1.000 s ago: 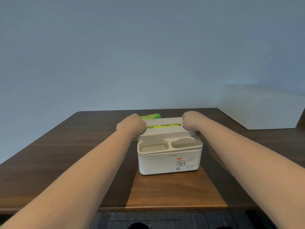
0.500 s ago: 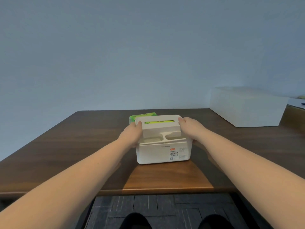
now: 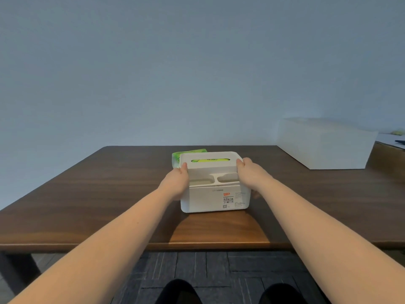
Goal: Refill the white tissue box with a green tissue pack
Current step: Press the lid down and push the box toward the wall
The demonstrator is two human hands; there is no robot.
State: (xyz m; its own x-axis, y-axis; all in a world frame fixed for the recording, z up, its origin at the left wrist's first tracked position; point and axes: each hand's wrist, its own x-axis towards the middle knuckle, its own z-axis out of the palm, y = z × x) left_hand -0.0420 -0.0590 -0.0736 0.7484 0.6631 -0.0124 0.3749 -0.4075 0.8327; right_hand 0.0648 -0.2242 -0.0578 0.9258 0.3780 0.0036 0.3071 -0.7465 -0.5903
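- So, head view: white tissue box (image 3: 213, 197) sits on the dark wood table (image 3: 87, 194), near its front-centre
- L hand (image 3: 176, 182) is closed on the box's left side w/ thumb up on the top edge; R hand (image 3: 249, 176) is closed on the right side the same way, so the box lies between both grips
- Green shows thru the top slot (image 3: 209, 160)
- A green tissue pack (image 3: 176, 157) lies just behind the box's back-left corner, partly hidden
- A large white box (image 3: 324, 143) stands well apart, far right
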